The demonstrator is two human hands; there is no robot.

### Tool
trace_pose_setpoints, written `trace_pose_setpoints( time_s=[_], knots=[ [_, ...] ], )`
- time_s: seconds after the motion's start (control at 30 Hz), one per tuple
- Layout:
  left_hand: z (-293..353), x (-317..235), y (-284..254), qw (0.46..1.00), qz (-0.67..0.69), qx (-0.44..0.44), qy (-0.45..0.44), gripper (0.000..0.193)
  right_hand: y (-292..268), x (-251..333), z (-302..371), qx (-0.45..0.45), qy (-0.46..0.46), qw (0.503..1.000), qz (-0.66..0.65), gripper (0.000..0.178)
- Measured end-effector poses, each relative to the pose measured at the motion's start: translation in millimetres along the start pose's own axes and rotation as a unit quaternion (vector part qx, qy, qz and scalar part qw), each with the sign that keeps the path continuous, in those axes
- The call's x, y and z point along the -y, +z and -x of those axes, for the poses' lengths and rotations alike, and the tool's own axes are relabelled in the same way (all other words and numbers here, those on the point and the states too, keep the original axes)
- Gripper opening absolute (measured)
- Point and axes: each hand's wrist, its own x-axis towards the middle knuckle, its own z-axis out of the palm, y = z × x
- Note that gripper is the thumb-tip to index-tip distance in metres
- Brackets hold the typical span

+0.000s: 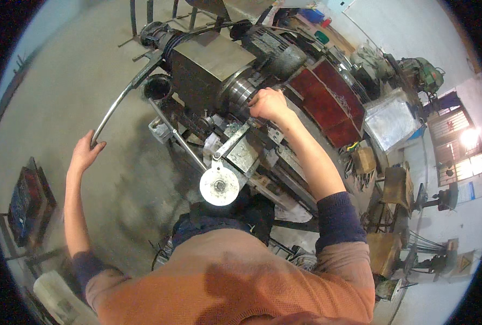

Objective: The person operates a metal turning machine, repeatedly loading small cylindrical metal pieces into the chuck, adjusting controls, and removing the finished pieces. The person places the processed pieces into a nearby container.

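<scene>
A small lathe-like machine with a box-shaped metal housing stands before me. My left hand is wrapped round the end of a long, bent metal lever, which runs to the housing's far left end. At the housing's right end is a shiny round spindle head. Against its face rests my right hand, fingers curled in. What those fingers hold, if anything, is hidden. Nearer to me, below the right hand, are a flat metal bar and a pale round disc with a central hub.
An electric motor sits behind the housing. Dark red panels lie right of my right hand, beside a silvery wrapped box. A thin rod slants toward the disc. At far left stands a dark low object.
</scene>
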Motion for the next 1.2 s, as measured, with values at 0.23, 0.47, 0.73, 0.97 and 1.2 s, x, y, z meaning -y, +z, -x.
trace_pose_setpoints(
  time_s=[0.23, 0.47, 0.73, 0.97, 1.2],
  knots=[
    [-22.2, 26.2, 18.3, 0.993, -0.118, 0.003, -0.028, 0.018, -0.7, -3.7, -16.2, 0.054, -0.027, 0.995, -0.079, 0.038],
    [-66.0, 99.8, -2.0, 0.952, -0.303, -0.040, 0.004, 0.010, -5.9, -1.0, -3.8, 0.003, -0.043, 0.990, -0.131, 0.030],
    [-163.7, 157.1, -22.3, 0.918, -0.395, -0.047, 0.006, 0.009, -7.7, 2.2, -2.7, -0.019, -0.021, 0.993, -0.116, 0.035],
    [-164.7, 115.8, 35.7, 0.977, -0.051, -0.205, 0.005, 0.033, -7.0, 9.0, 13.3, -0.109, -0.032, 0.991, -0.066, 0.033],
    [-124.8, -6.5, 234.3, 0.990, 0.049, 0.103, -0.085, 0.037, 9.0, -55.4, 159.9, -0.325, 0.008, 0.935, -0.140, 0.040]
  ],
)
